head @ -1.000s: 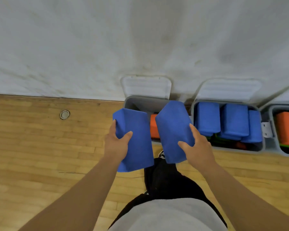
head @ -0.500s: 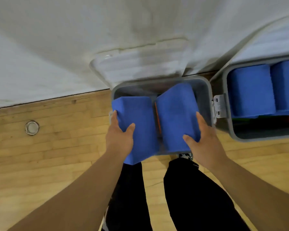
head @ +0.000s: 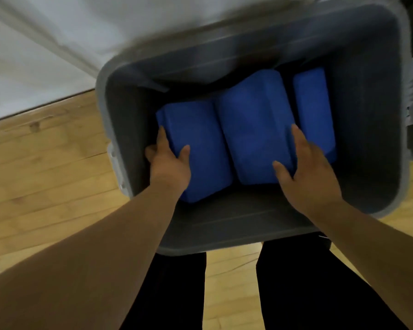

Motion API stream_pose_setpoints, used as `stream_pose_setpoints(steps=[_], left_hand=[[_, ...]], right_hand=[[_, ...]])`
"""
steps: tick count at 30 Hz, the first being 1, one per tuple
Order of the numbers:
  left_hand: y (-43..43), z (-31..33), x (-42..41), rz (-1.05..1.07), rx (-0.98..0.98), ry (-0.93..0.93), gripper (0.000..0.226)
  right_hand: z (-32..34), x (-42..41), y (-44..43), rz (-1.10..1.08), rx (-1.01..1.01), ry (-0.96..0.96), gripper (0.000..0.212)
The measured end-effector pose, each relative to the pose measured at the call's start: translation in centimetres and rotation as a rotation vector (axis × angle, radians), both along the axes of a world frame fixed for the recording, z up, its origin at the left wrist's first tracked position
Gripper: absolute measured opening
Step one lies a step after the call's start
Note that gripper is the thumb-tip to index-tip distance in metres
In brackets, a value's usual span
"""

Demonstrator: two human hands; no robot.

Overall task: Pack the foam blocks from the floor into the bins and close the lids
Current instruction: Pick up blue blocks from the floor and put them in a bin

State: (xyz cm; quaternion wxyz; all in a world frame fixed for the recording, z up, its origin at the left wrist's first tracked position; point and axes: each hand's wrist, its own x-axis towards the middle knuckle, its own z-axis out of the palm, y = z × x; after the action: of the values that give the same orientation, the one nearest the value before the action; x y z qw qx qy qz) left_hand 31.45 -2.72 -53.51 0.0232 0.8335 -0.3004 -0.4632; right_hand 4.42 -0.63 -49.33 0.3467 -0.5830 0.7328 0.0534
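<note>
Dim, motion-blurred wide-angle view; bin interior shadowed, edges distorted.

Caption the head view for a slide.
Left hand grips left block, right hand grips middle block, right block beside; all in grey bin.

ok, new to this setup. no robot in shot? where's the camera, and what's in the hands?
No robot here: a person works with two bare hands. The picture comes from one wide-angle camera worn on their head, looking forward and down, so both arms reach in from the bottom edge and the black trouser legs show below. A grey bin stands open on the wooden floor. Inside it, the left hand grips the left blue foam block, thumb on top. The right hand grips the middle blue foam block the same way. A third blue foam block sits untouched further right. The frame is motion-blurred, so finer detail is unclear.
</note>
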Motion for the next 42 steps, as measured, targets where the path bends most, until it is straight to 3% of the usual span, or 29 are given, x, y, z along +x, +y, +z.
stream_pose_setpoints(steps=[3,8,11,15,20,28,31,35,42], left_hand=[[-0.3,-2.5,-1.3,0.033,-0.013,0.040,0.072],[0.0,-5.7,-1.1,0.185,0.003,0.013,0.065],[0.7,-6.0,-0.6,0.183,-0.002,0.066,0.075],[1.4,-6.4,-0.6,0.047,-0.009,0.136,0.103],[0.8,-8.3,-0.7,-0.077,0.000,0.204,0.120],[0.9,-10.1,-0.5,-0.131,-0.004,0.219,0.122],[1.0,-7.1,-0.8,-0.161,0.027,0.147,0.114],[2.1,1.5,-1.0,-0.278,0.083,0.111,0.096],[3.7,26.1,2.0,-0.530,0.159,0.104,0.085]], right_hand=[[-1.6,-1.0,-0.1,0.137,-0.107,0.214,0.086],[-3.1,-1.2,-0.7,0.204,-0.141,0.174,0.082],[-2.9,-1.2,-1.1,0.199,-0.135,0.126,0.080],[-3.7,-1.9,-1.8,0.196,-0.044,0.063,0.076],[-5.7,-2.2,-1.7,0.272,-0.065,0.239,0.073],[-6.5,-2.4,-1.1,0.274,-0.073,0.229,0.064],[-4.8,-2.0,-1.8,0.256,0.011,0.200,0.070],[1.2,-0.5,-1.8,0.128,0.202,0.132,0.081],[21.4,1.8,3.1,-0.134,0.432,0.061,0.088]])
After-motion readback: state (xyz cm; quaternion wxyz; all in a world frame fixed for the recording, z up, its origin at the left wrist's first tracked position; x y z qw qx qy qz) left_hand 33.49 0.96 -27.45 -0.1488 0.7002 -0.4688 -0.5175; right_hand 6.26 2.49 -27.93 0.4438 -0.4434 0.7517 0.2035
